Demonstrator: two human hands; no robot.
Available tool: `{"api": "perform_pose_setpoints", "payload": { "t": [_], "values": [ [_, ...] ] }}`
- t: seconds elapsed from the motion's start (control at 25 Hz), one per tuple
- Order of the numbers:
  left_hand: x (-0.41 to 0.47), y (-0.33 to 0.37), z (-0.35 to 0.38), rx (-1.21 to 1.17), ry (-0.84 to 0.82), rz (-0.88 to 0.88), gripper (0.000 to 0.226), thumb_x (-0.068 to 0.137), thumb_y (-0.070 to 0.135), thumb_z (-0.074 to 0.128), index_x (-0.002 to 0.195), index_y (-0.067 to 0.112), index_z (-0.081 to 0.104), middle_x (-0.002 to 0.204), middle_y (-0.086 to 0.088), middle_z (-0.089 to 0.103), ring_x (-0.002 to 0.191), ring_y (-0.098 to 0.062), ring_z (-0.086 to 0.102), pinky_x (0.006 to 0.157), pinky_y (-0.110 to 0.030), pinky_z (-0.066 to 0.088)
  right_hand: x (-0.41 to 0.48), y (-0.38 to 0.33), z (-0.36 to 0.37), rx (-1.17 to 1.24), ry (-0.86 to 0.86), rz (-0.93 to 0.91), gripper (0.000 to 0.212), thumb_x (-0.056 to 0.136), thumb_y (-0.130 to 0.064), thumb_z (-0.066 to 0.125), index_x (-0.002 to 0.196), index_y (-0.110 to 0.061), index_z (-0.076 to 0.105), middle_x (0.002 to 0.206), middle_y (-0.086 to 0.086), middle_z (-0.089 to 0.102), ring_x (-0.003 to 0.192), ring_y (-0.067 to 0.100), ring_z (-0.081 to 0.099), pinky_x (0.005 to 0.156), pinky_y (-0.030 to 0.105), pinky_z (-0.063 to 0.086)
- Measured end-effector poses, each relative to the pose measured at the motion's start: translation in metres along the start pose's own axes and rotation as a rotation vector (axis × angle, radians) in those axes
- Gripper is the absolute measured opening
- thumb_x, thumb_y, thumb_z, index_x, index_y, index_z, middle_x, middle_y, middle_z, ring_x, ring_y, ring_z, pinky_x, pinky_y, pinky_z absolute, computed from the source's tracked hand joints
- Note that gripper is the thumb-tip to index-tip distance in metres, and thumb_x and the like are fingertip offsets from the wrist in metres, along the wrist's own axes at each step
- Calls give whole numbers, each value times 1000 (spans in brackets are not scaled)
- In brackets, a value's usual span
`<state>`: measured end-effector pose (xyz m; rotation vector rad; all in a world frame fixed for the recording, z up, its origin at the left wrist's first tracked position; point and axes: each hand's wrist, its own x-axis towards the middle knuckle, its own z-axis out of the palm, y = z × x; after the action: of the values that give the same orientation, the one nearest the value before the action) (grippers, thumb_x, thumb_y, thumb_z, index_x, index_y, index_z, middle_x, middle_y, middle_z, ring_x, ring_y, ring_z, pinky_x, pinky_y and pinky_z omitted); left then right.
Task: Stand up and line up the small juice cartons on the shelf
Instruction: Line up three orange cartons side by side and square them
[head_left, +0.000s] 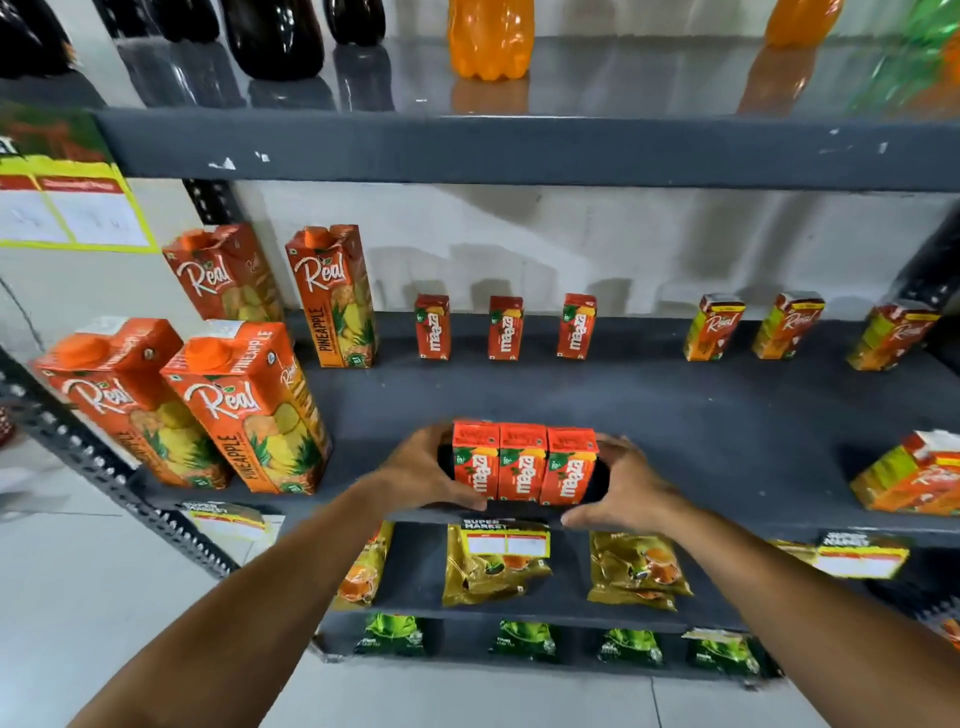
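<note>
Three small red Maaza cartons (523, 464) stand upright, pressed side by side, near the front edge of the dark grey shelf (675, 415). My left hand (434, 473) cups the left end of this row and my right hand (623, 486) cups the right end, squeezing them together. Three more small Maaza cartons (505, 327) stand spaced apart along the back of the shelf. Small yellow-orange Real cartons (712, 328) stand at the back right, and others (914, 475) sit at the front right.
Tall Real pineapple cartons (244, 410) stand at the shelf's left. Dark and orange bottles (491, 39) fill the shelf above. Yellow pouches (493, 566) and green packs (524, 639) lie on the lower shelves. Price tags (506, 543) hang on the front edge.
</note>
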<state>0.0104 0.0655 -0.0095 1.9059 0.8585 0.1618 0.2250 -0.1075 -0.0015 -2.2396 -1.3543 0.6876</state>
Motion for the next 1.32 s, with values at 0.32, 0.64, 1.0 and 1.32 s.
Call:
{"api": "perform_pose_setpoints", "payload": {
  "t": [0.32,0.64,1.0,1.32],
  "values": [
    [16,-8,13,-102,-67,-34,83,53,4,92,120,29,50,102,11,67,86,6,65,73,-14,52,7,-19,-3,-35,-24,-61,86,55,-37,91,131,-28,52,131,-5,49,133,12,35,120,31,11],
    [18,-9,14,-141,-80,-9,94,53,6,93,130,28,45,110,7,68,95,-3,68,81,-23,56,6,-26,2,153,85,-4,68,50,-16,95,88,-44,47,94,-29,39,110,5,42,118,28,13],
    [16,-11,17,-119,-52,-8,94,47,11,96,124,35,48,110,5,69,98,-6,68,89,-36,56,4,-24,2,85,30,-29,78,59,-29,91,127,-21,55,137,3,49,136,17,33,115,25,4],
    [4,1,19,-61,26,-7,88,50,12,95,120,37,48,103,8,68,90,1,66,78,-21,55,7,-15,8,147,19,-107,92,34,-53,91,110,-67,41,129,-7,56,128,20,49,113,50,33]
  ]
}}
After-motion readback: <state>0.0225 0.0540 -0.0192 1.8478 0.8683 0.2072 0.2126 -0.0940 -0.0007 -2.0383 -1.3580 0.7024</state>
